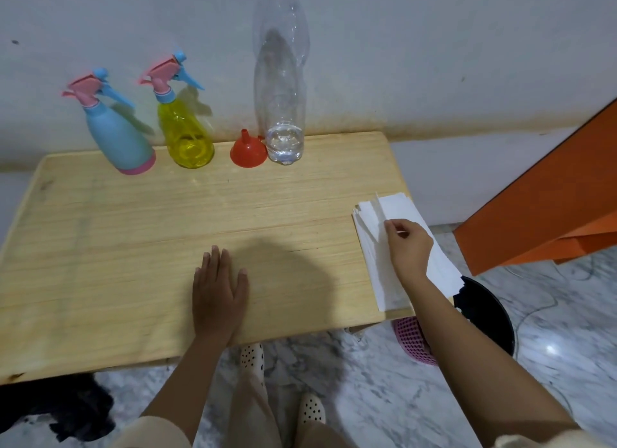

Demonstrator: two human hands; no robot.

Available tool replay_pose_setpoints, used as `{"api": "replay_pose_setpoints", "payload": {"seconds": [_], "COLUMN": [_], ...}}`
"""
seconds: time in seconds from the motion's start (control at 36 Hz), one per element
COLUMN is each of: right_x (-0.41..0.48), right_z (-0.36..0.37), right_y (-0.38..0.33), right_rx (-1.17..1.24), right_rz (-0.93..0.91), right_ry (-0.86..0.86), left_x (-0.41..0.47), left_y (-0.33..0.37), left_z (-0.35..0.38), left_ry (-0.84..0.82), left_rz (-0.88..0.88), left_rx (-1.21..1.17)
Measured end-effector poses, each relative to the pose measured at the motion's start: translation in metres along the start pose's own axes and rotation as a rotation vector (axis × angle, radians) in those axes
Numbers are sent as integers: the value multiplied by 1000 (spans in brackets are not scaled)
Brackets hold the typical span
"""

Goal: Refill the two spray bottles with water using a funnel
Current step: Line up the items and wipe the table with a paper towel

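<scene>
Wood, pale and plain-grained: low table (133, 220), set against a grey wall (400, 47), over a marbled floor (551, 347).

- Blue spray bottle (117, 137): opaque, pink base band, pink-and-blue trigger head fitted. Upright at the table's far left, by the wall.
- Yellow spray bottle (185, 137): translucent, same kind of trigger head fitted. Upright just right of the blue one, apart from it.
- Funnel (248, 152): red, wide mouth down on the table, spout up. Between the yellow spray bottle and the clear plastic bottle, just beside the latter.
- Clear plastic bottle (282, 80): tall, blue cap at the frame's top edge, a little water in the bottom. Upright at the far edge.
- White paper sheets (404, 210): stack at the table's right edge, partly overhanging it.
- Left hand (217, 287): palm down, flat on the near middle of the table, fingers straight and close together, holding nothing.
- Right hand (409, 247): over the stack, fingers curled, thumb and forefinger pinching the raised edge of the top sheet.
- Pink mesh basket (412, 340) and black bin (484, 314): on the floor beneath the table's right corner.
- Orange panel (551, 197): slanted, at far right.
</scene>
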State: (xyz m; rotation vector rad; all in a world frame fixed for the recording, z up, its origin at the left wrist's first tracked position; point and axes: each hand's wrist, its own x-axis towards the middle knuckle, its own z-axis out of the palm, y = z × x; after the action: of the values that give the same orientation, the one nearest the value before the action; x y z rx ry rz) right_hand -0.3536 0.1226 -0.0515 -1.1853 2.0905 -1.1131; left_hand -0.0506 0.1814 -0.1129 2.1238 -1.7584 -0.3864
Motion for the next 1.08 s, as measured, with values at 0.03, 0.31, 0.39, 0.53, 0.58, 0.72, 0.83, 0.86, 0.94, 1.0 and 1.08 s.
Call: {"api": "replay_pose_setpoints", "payload": {"seconds": [0.03, 0.31, 0.39, 0.53, 0.58, 0.72, 0.83, 0.86, 0.94, 1.0, 1.08], "right_x": [0, -1, -6, -23, -34, -57, -71, -73, -78, -86, -95], "right_z": [-2, -5, 17, 82, 108, 151, 162, 164, 176, 187, 204], "right_y": [-2, -61, -79, -95, -95, -96, -88, -84, -73, -64, -61], "right_rx": [7, 144, 155, 112, 85, 62, -101, -192, -432, -566, -672], "right_rz": [-6, -177, -185, -150, -146, -137, -290, -367, -435, -403, -353], "right_ry": [13, 31, -32, -162, -204, -298, -296, -292, -361, -409, -375], "left_x": [0, 2, 10, 27, 31, 44, 46, 47, 50, 50, 49], "left_y": [0, -17, -32, -61, -71, -86, -90, -91, -93, -93, -94], "left_z": [0, -21, -33, -50, -53, -58, -51, -49, -47, -46, -46], "left_ry": [-5, -60, -68, -23, -12, 2, 27, 28, 28, 16, 14], "left_rz": [-2, 89, 91, 31, 7, -8, 11, 4, -10, -17, -19], "left_rx": [-2, -3, 21, 32, 36, 35, 55, 57, 51, 50, 51]}}
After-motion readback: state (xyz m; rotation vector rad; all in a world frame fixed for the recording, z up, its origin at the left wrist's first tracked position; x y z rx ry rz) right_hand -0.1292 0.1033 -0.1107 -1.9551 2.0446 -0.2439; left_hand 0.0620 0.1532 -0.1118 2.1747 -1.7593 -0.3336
